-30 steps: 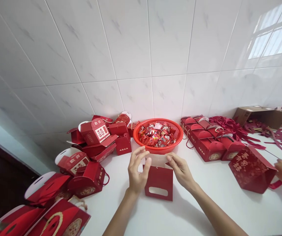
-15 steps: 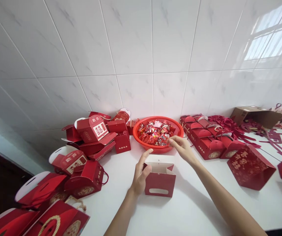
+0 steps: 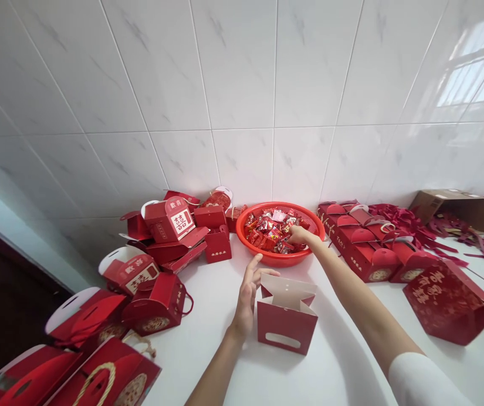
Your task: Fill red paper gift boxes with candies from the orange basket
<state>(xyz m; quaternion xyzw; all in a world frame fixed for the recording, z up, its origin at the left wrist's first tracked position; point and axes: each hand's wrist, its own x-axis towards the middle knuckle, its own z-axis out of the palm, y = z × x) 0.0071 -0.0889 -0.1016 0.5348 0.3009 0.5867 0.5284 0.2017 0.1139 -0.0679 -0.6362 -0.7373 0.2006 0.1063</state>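
A red paper box (image 3: 287, 330) with an open top and an oval window in its front stands on the white table. Beside its left edge is my left hand (image 3: 248, 293), fingers apart, with some fingertips behind the box's rim. My right hand (image 3: 301, 237) reaches into the red plastic basket (image 3: 281, 260) among wrapped candies (image 3: 269, 228). Its fingertips are down in the candies, so what they hold, if anything, is hidden.
Red gift boxes (image 3: 154, 301) are piled on the left. Closed red boxes (image 3: 362, 254) line up at the right, near a large red box (image 3: 448, 301), dark red ribbons (image 3: 402, 223) and a cardboard box (image 3: 457, 208). A tiled wall rises behind.
My right hand has moved from the basket's front rim down into the candies. My left hand has opened a little beside the box. The view has shifted left.
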